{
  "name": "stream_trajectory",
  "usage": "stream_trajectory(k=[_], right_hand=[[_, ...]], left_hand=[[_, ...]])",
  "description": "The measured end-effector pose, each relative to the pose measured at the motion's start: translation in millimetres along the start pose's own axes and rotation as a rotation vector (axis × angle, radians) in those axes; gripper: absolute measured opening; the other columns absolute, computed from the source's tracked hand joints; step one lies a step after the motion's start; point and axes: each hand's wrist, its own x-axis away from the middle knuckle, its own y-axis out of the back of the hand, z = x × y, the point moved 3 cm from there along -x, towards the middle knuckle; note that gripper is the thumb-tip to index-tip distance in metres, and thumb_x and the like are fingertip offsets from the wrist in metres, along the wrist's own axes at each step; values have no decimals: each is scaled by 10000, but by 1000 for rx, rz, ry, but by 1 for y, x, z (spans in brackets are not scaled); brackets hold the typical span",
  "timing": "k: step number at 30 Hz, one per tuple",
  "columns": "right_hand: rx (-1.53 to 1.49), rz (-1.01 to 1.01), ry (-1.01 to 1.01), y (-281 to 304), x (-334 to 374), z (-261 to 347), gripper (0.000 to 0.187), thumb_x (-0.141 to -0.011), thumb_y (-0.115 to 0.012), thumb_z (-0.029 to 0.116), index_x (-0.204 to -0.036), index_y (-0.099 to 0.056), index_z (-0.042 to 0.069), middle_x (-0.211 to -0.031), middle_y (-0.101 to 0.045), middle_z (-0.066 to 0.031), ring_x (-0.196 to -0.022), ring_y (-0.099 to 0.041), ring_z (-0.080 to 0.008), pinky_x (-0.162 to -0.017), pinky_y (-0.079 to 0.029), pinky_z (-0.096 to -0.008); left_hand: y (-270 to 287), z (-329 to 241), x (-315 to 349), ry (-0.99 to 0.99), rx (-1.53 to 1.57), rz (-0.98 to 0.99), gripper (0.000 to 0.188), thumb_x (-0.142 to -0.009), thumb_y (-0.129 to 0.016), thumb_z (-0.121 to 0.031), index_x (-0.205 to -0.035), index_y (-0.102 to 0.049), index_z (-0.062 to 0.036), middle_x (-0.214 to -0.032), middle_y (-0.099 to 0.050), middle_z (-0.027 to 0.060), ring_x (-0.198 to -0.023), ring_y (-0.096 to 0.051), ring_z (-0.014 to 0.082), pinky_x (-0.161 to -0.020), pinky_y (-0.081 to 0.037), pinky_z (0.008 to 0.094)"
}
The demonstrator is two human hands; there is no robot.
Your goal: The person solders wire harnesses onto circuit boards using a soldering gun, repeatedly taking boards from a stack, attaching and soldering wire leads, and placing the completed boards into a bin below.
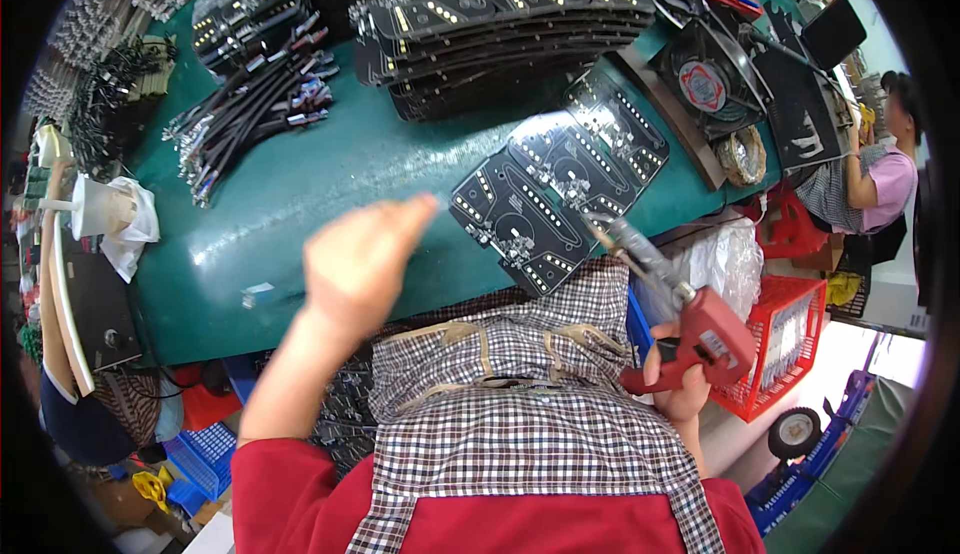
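Observation:
My right hand (680,384) is wrapped round the grip of a red soldering gun (715,339). Its metal tip reaches up and left to the edge of a black circuit board panel (575,179) lying on the green table. The panel carries rows of pale LEDs and small silvery parts. Left of the panel, my left hand (360,254) hovers over the table, blurred by motion. Its fingers look curled and pressed together, pointing at the panel's left corner; whatever may be between them is too small to make out.
Stacked circuit boards (500,24) rise at the back. Bundled black cables (260,94) lie to their left. A small fan (705,84) and a solder coil (742,157) sit at right, above a red crate (790,344). Another person (880,174) sits at far right.

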Motion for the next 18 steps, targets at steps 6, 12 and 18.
stream_trajectory(k=[6,12,18], right_hand=[[33,174,-198,-19,13,-7,769,-763,-746,291,-1330,-342,-36,-1135,-564,-200,-717,-567,-150,-635,-464,-255],[137,228,-239,-26,8,-17,809,-748,-757,297,-1314,-327,-90,-970,-625,-163,-594,-553,-113,-567,-451,-223],[217,237,-222,-31,4,-17,717,-780,-717,320,-1266,-398,-99,-940,-622,-143,-599,-547,-101,-570,-453,-222]], left_hand=[[-40,-60,44,214,128,68,366,-589,-642,77,-937,-677,-34,-793,-520,69,-645,-496,201,-539,-423,293],[-46,-62,42,312,75,65,375,-619,-667,30,-988,-665,-37,-835,-521,67,-687,-483,201,-575,-429,301],[-47,-56,41,247,25,105,399,-610,-628,2,-1005,-664,-47,-838,-519,56,-723,-497,195,-583,-451,285]])
